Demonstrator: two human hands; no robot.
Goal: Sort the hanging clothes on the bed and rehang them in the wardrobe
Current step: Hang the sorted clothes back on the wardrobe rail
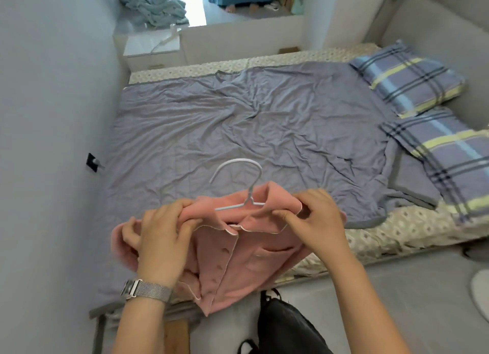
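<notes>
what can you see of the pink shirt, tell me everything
The pink shirt looks like soft cloth, with pale piping on its collar, a row of buttons down the front and a chest pocket. It hangs on a light hanger, held above the bed's edge. The left hand and right hand grip its shoulders.

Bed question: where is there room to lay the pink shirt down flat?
The wide grey blanket lies bare from the left wall to the plaid pillows. The right side is crowded with those pillows. Both hands, left hand and right hand, hold the pink shirt on its hanger.
</notes>
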